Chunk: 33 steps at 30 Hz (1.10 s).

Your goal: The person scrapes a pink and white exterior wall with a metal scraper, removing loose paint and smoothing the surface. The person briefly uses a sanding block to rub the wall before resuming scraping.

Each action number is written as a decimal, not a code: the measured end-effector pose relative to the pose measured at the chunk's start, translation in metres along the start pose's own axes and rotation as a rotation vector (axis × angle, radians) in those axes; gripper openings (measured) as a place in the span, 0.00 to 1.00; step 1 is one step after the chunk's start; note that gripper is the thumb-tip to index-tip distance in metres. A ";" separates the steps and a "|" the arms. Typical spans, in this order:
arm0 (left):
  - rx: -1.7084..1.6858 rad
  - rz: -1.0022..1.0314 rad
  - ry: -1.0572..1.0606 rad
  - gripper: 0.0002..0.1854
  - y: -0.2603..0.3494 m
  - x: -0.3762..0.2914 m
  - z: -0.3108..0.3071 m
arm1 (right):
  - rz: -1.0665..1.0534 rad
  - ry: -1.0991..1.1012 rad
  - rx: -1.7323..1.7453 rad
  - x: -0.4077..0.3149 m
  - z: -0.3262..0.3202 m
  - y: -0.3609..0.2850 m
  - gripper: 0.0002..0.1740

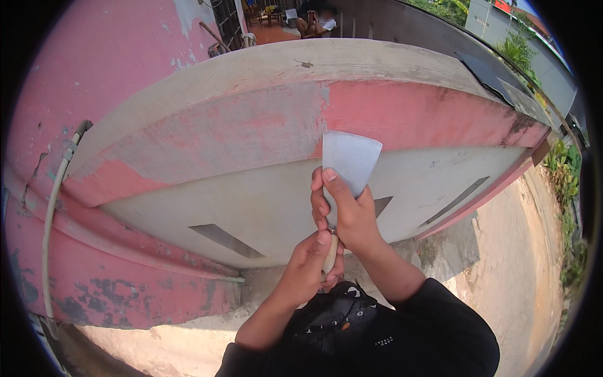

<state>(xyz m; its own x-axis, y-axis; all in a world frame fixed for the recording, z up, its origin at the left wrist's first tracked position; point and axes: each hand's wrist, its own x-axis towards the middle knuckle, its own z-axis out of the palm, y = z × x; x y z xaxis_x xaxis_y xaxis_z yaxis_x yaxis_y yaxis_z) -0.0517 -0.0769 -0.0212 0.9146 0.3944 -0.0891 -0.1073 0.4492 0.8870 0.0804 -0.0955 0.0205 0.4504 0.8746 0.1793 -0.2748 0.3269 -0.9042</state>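
Observation:
A scraper with a broad metal blade point(352, 158) and a pale handle is held upright in both hands before the wall. My left hand point(308, 268) is closed around the handle. Higher up, my right hand point(346, 207) grips the lower part of the blade, its thumb on the blade's face and its fingers around the edges. Behind the blade runs a curved wall band: pink paint point(414, 113) covers its right part, and grey patches with pink traces point(235, 132) show on the left. Whether the blade touches the wall, I cannot tell.
A pale ledge point(377, 56) tops the wall, with a dark flat sheet point(485, 77) at its right end. A pale pipe point(52, 198) runs down the left pink wall. Slots pierce the lower pale panel point(264, 212). Beyond the ledge sits a person point(322, 23).

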 end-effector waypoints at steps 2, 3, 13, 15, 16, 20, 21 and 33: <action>0.014 0.038 -0.008 0.27 0.011 0.004 -0.001 | -0.012 -0.008 0.002 0.002 0.001 -0.005 0.18; 0.019 0.058 -0.010 0.27 0.015 0.004 -0.001 | -0.019 -0.019 -0.005 0.004 0.004 -0.008 0.18; 0.001 0.071 0.013 0.26 0.012 0.005 0.004 | -0.011 -0.031 -0.018 0.006 0.006 -0.016 0.18; -0.057 0.031 0.007 0.26 0.008 0.002 0.001 | 0.023 -0.030 -0.007 0.001 0.000 -0.004 0.18; -0.042 0.027 0.010 0.26 0.007 0.001 0.001 | 0.034 -0.035 -0.003 0.000 -0.001 0.000 0.18; -0.035 0.062 -0.033 0.26 0.013 0.008 0.002 | -0.055 -0.001 -0.051 0.002 0.001 -0.006 0.17; -0.044 0.088 -0.041 0.25 0.017 0.008 0.002 | -0.060 -0.013 -0.045 0.008 0.008 -0.015 0.17; -0.081 0.058 -0.029 0.26 0.014 0.004 0.000 | -0.003 -0.016 -0.036 0.005 0.009 -0.014 0.19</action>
<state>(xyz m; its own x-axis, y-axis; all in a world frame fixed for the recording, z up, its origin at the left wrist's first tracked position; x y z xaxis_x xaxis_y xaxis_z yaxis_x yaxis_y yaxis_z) -0.0500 -0.0686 -0.0089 0.9169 0.3985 -0.0243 -0.1903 0.4898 0.8508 0.0788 -0.0927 0.0372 0.4372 0.8794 0.1885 -0.2427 0.3172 -0.9168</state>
